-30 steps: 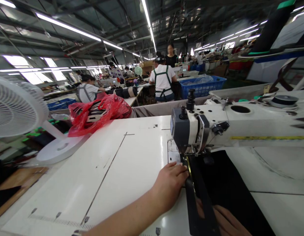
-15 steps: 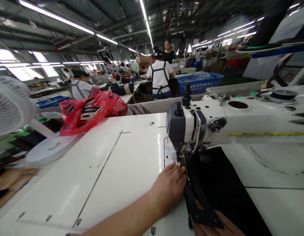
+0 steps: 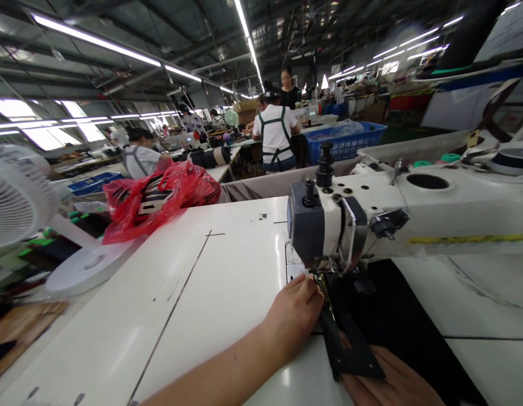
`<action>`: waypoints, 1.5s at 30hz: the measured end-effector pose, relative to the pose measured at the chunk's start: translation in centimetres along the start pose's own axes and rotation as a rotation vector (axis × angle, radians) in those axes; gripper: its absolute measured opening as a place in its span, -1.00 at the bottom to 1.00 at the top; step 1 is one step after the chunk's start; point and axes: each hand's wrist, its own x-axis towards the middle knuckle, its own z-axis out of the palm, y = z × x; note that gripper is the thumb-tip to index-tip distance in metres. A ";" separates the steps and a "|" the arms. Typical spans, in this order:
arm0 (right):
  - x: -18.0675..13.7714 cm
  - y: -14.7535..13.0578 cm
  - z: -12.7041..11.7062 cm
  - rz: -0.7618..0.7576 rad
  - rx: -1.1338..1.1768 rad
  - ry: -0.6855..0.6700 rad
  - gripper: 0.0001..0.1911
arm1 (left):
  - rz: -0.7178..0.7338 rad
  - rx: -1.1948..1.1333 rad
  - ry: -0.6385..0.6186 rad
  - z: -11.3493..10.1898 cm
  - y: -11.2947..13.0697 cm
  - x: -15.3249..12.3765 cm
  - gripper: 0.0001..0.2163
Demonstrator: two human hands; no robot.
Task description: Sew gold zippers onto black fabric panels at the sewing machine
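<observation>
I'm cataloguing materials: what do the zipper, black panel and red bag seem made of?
Zipper: probably shiny metal, given its golden glints.
Black panel: matte, possibly fabric; its dull surface shows no weave, so uncertain.
Red bag: apparently thin, glossy plastic, being crinkled and partly see-through.

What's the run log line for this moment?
left hand: beside gold zipper, near sewing machine | right hand: partly under black strip

White fan (image 3: 20,197), red plastic bag (image 3: 159,197), blue basket (image 3: 348,141) behind, seated co-worker (image 3: 276,135).
</observation>
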 end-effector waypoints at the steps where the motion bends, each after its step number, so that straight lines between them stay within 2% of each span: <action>1: 0.0 0.1 0.3 0.035 -0.002 0.060 -0.56 | -0.019 -0.010 -0.010 0.1 -0.2 0.1 -0.80; 2: 0.2 0.2 0.4 0.043 0.002 0.064 -0.55 | -0.037 -0.020 -0.016 0.3 -0.4 0.1 -0.81; 4: 0.6 0.5 0.3 0.022 0.023 -0.044 -0.57 | -0.068 -0.042 -0.024 0.5 -0.9 0.1 -0.82; 9: 2.2 1.5 -1.9 0.014 0.100 -0.203 -0.62 | -0.068 -0.053 -0.043 0.0 -0.8 -0.2 -0.82; 11: 2.4 2.0 -2.3 0.057 0.094 -0.243 -0.67 | -0.069 -0.047 -0.038 -0.4 -0.1 -0.5 -0.79; 14: 2.6 3.0 -1.8 0.182 0.045 -0.268 -0.62 | -0.103 -0.041 0.014 -0.4 1.0 -1.0 -0.82; 16: 3.0 3.7 -1.2 0.270 0.070 -0.349 -0.60 | -0.113 -0.023 0.062 0.0 1.6 -1.2 -0.84; 19: 3.8 4.4 -0.6 0.293 0.152 -0.437 -0.67 | -0.082 0.016 0.121 0.6 1.9 -1.3 -0.84; 26: 5.1 5.3 -0.5 0.144 0.191 -0.328 -0.71 | -0.069 0.032 0.104 0.6 1.7 -0.9 -0.84; 31: 5.0 6.4 0.6 0.222 0.158 -0.271 -0.71 | -0.086 0.011 0.044 0.3 1.6 -0.6 -0.84; 36: 3.9 7.4 1.7 0.281 0.122 -0.292 -0.79 | -0.110 -0.018 -0.024 -0.1 1.3 -0.4 -0.86; 45: 3.9 8.3 2.3 0.346 0.083 -0.337 -0.82 | -0.073 0.026 0.011 0.2 1.0 -0.6 -0.82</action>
